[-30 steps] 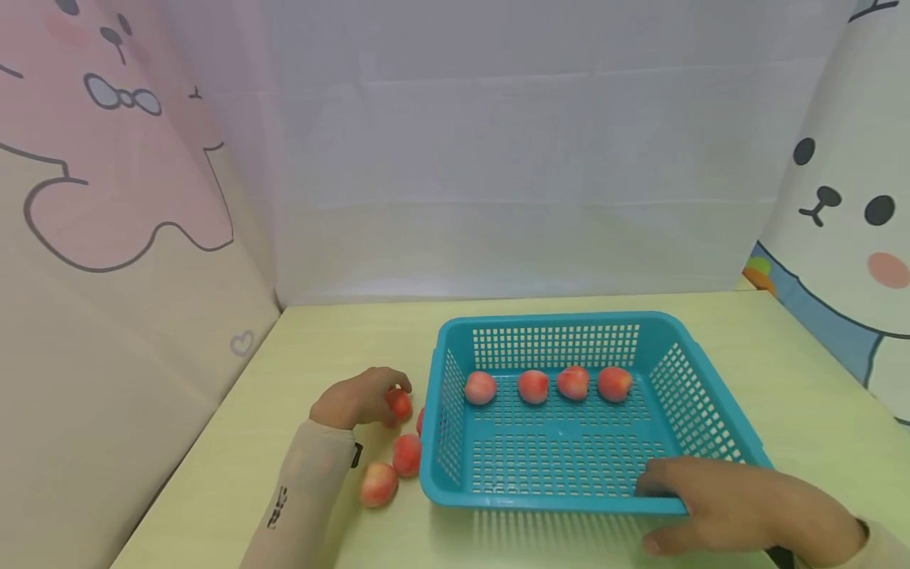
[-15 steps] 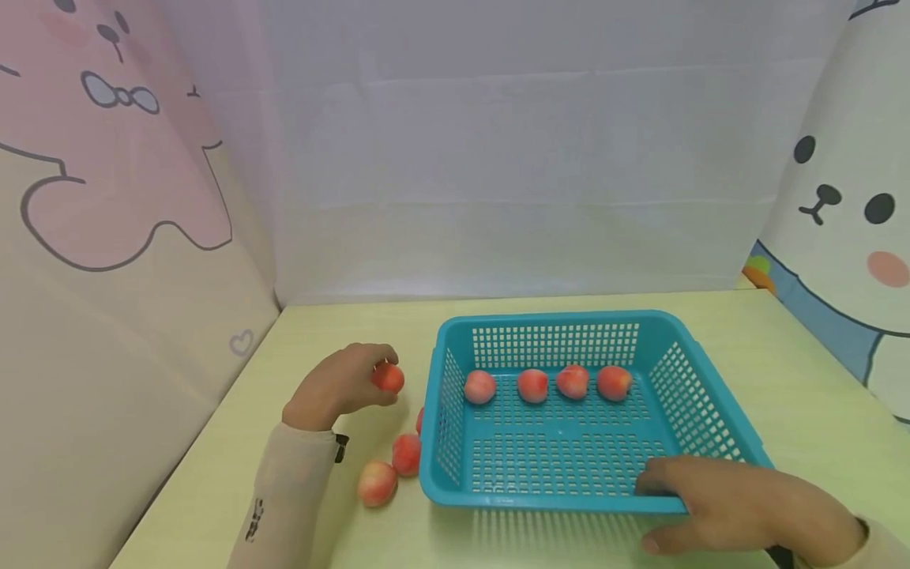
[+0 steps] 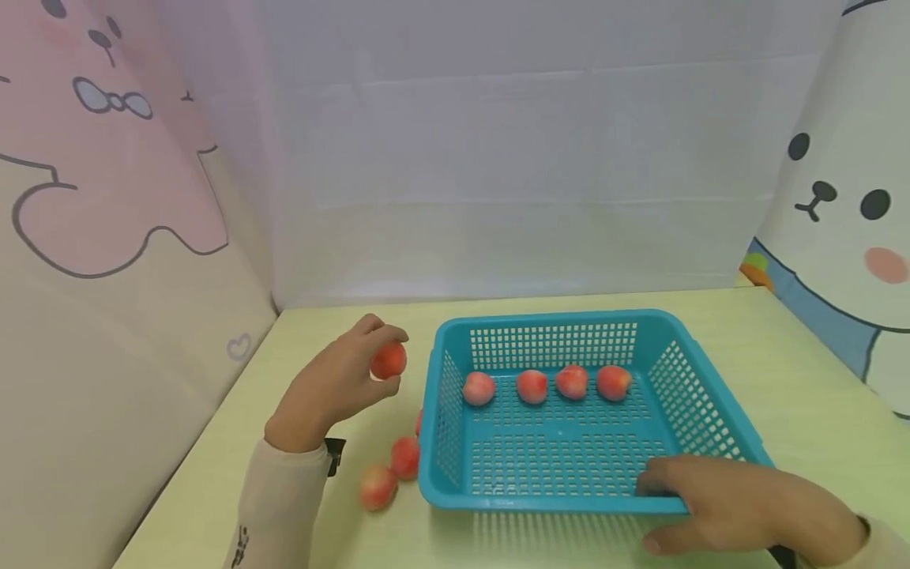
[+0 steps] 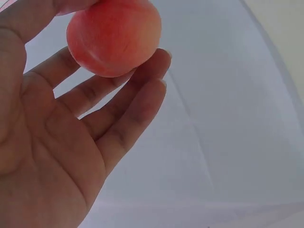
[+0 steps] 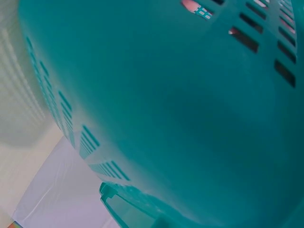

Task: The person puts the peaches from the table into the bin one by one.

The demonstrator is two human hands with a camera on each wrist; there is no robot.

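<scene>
The turquoise plastic basket [image 3: 540, 503] has its near rim gripped by your right hand [image 3: 753, 506]. Left of it, your left hand [image 3: 334, 383] pinches a raised peach [image 3: 389, 361]; carrying seems the step, and bringing it in would call for clearing the basket's left wall. Four peaches [image 3: 532, 386] sit inside, three peaches [image 3: 405, 458] outside that wall.

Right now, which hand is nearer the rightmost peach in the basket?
The right hand. It grips the blue basket at its near rim, on the near right of the rightmost peach. The left hand holds another peach outside the basket, further left.
</scene>
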